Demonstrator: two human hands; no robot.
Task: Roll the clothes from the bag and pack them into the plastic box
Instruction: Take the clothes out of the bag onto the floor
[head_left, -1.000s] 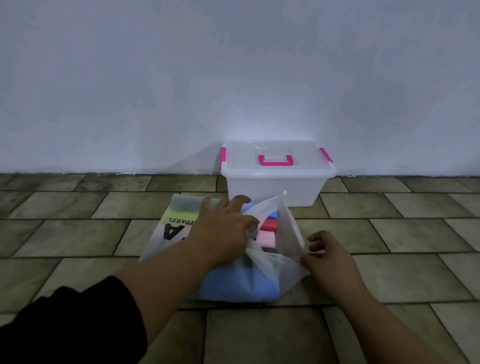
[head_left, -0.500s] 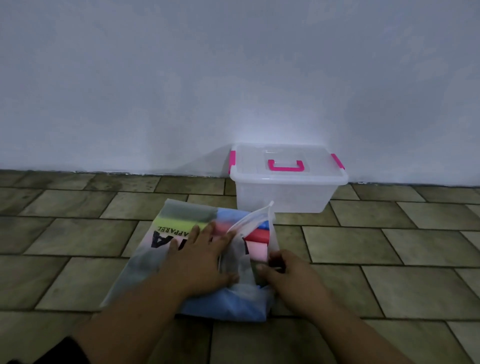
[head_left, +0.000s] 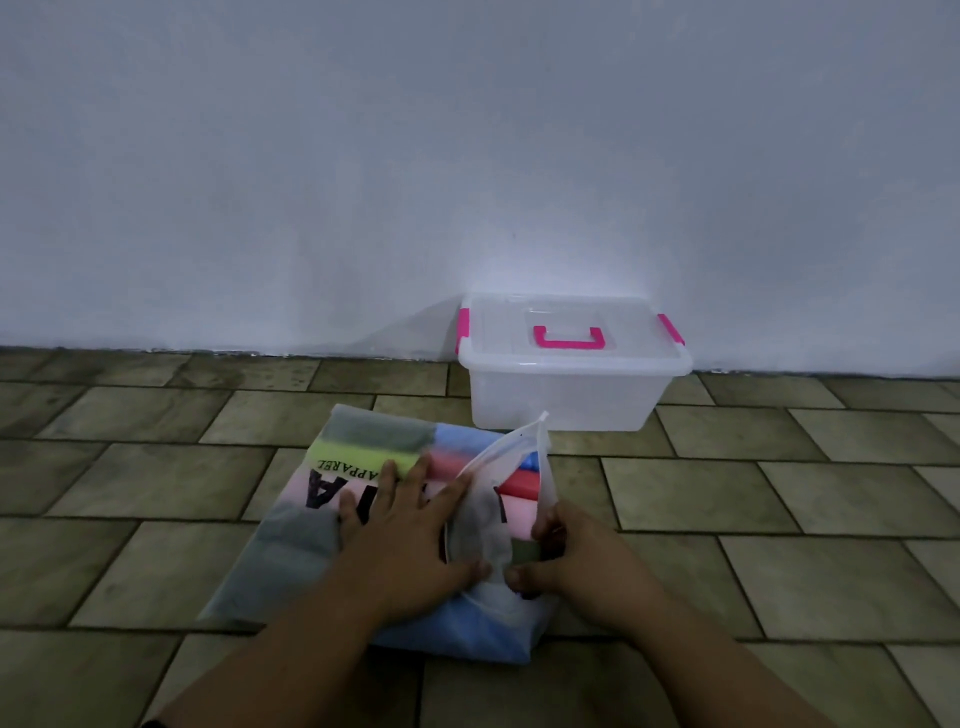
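Note:
A frosted plastic bag (head_left: 311, 519) printed with black letters lies flat on the tiled floor, stuffed with folded clothes (head_left: 519, 483) in grey, yellow-green, pink, red and blue. Its mouth on the right gapes open, one flap (head_left: 511, 447) standing up. My left hand (head_left: 410, 535) lies flat on top of the bag with fingers spread. My right hand (head_left: 576, 561) reaches into the bag's mouth, fingers curled round a dark green folded garment (head_left: 523, 552). The clear plastic box (head_left: 566, 395) with pink handle and clips stands behind the bag against the wall, lid on.
A pale wall (head_left: 467, 156) runs along the back. Brown-green floor tiles (head_left: 779, 493) stretch to the left and right of the bag and the box.
My left hand has gone from gripping the bag's mouth to lying flat on top of the bag. My right hand moved left into the opening and closed on a garment.

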